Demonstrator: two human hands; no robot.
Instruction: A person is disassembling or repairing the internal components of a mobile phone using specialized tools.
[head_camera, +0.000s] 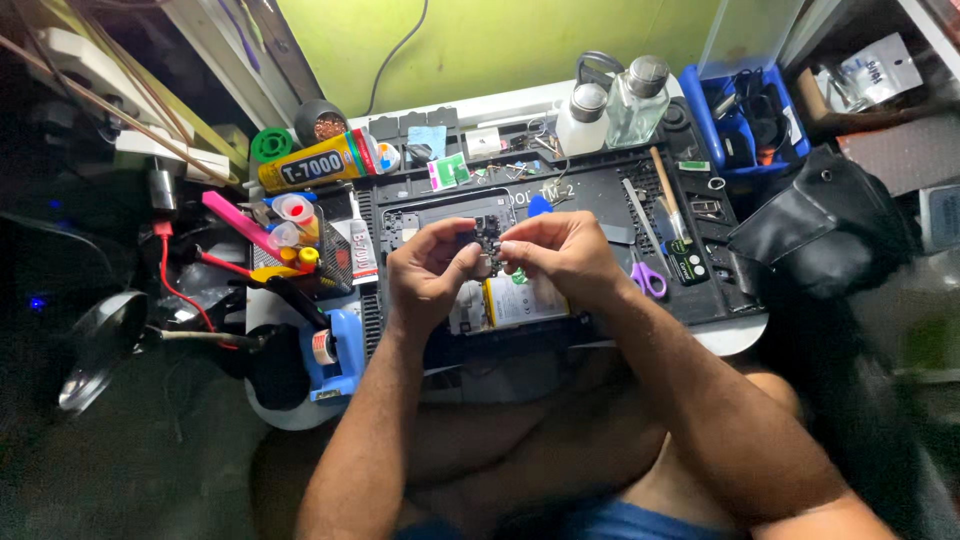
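Observation:
My left hand (428, 270) and my right hand (560, 255) meet above an opened phone (505, 300) that lies on a black work mat (590, 195). Between the fingertips of both hands sits a small dark circuit board (487, 240). The phone's pale battery shows below my right hand. Whether the board is lifted off the phone or still touching it I cannot tell.
A yellow glue tube (312, 168), a mesh holder with small bottles (295, 240) and a blue tape dispenser (335, 350) stand at the left. Two clear bottles (615, 105), a blue bin (745, 110), a brush (667, 195) and purple scissors (648, 275) lie at the right. A magnifier lamp (100, 345) is far left.

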